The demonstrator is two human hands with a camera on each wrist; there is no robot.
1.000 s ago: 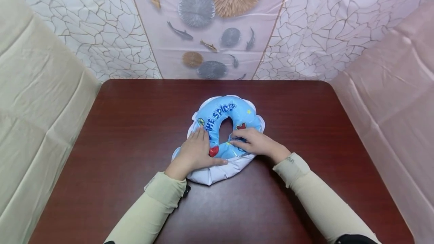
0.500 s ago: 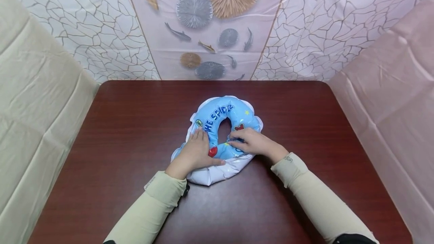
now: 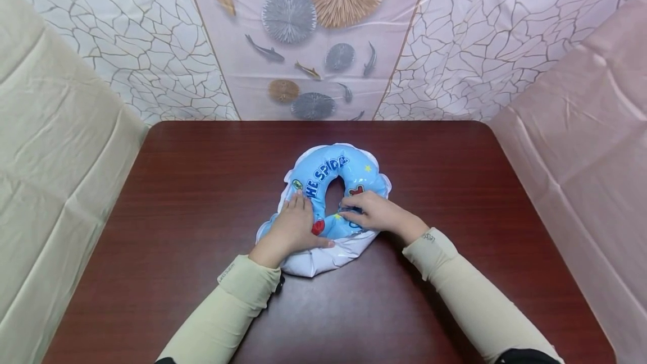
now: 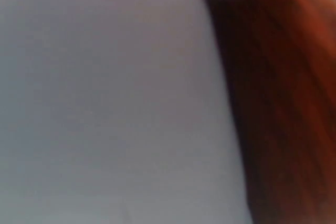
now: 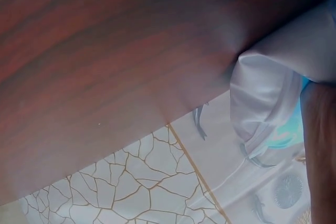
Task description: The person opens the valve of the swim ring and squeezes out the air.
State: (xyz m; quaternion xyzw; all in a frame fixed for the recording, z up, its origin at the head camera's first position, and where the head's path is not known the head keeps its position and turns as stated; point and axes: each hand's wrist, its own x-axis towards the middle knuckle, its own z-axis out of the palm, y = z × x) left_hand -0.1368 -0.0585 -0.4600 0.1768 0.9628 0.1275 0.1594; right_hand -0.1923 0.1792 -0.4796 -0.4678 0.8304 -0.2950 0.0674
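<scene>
A dark red wooden table (image 3: 192, 195) stretches wide on both sides of the swim ring (image 3: 318, 201), which lies a little beyond the middle of the head view, nearer to the table's far edge than to the bottom of the picture. That edge, with rounded corners, runs along a patterned backdrop (image 3: 328, 86); a cream cloth (image 3: 65, 156) slopes beside the left edge and a pinkish cloth (image 3: 581, 117) beside the right. Bare wood shows between the ring and each of these. The ring is light blue and shiny, with blue lettering, a yellow star and red prints; its narrow hole shows the wood. A pale, wavy rim frames it, and its near side is slack, with white creased plastic folded there. The left hand (image 3: 290, 223) lies on the ring's left side, fingers straight and together, thumb spread wide over the white part. The right hand (image 3: 376, 210) rests over its right side, fingers bent, thumb just beside them; whether they pinch the plastic I cannot tell. Both hands cover some of the printing. The left wrist view is blurred; the right one catches only a cut-off piece of the ring.
</scene>
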